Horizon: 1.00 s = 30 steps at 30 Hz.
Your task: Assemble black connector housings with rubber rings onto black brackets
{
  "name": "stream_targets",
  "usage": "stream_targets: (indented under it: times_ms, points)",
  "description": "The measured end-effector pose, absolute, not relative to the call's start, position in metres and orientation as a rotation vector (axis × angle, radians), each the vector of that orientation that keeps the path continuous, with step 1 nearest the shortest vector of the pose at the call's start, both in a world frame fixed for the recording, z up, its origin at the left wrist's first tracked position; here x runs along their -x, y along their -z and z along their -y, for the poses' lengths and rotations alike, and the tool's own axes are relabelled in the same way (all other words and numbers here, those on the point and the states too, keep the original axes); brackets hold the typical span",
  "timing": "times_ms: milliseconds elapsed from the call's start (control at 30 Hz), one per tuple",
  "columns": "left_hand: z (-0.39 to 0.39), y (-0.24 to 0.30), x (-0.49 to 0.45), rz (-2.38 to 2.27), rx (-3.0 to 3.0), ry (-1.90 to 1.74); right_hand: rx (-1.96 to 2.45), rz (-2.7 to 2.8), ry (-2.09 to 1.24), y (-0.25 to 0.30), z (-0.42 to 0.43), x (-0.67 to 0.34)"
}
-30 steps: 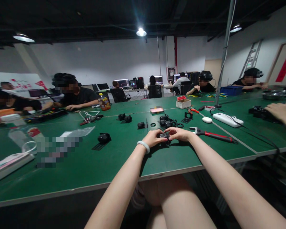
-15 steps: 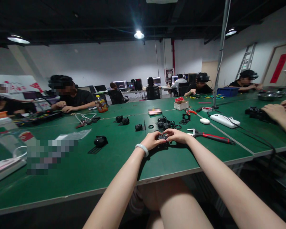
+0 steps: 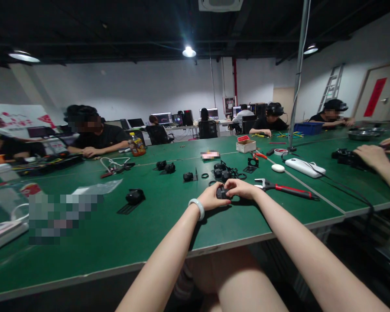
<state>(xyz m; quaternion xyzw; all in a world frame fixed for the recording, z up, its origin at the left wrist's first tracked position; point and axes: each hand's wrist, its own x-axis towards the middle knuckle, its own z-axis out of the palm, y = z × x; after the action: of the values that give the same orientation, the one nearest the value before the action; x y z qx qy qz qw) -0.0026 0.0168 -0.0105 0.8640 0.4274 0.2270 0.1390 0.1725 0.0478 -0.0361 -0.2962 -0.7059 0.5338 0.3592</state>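
Observation:
Just above the table's near edge, my left hand (image 3: pixel 209 198), with a pale bangle (image 3: pixel 197 209) at the wrist, is closed round a small black part (image 3: pixel 221 193) shaped like a camera module. The fingers of my right hand (image 3: pixel 243 189) pinch the same part from the other side, hiding some of it. Directly beyond my hands lie several similar black modules (image 3: pixel 225 174) and a black ring (image 3: pixel 205 176). A wide-jawed adjustable wrench (image 3: pixel 289 189) with a red and black handle rests to the right of my right hand.
Left on the green table (image 3: pixel 94 247) sit a black module on a flat bracket (image 3: pixel 135 196) and a clear plastic bag (image 3: pixel 108 187). To the right are a white power bank (image 3: pixel 305 167), a metal pole (image 3: pixel 297 86) and a co-worker's hand (image 3: pixel 370 154). A small box (image 3: pixel 246 146) stands farther back.
The black part has been turned between my hands, so more of it shows. My left hand now wraps lower around it, and my right fingers have shifted on it. The view has tilted slightly.

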Motion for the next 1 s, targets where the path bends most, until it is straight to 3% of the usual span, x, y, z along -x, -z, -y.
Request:
stream_targets:
  times_ms: [500,767,1000]
  points:
    - [-0.016,0.005,0.016,-1.252,-2.406,-0.747,0.78,1.898,-1.262,0.035,-0.042,-0.166]
    - [-0.03,-0.003,0.044,-1.677,-2.292,-1.187,0.963,1.975,-0.817,0.041,-0.041,-0.15]
    - [-0.041,0.007,0.047,-1.776,-2.262,-1.177,1.011,2.077,-0.47,0.038,-0.042,-0.132]
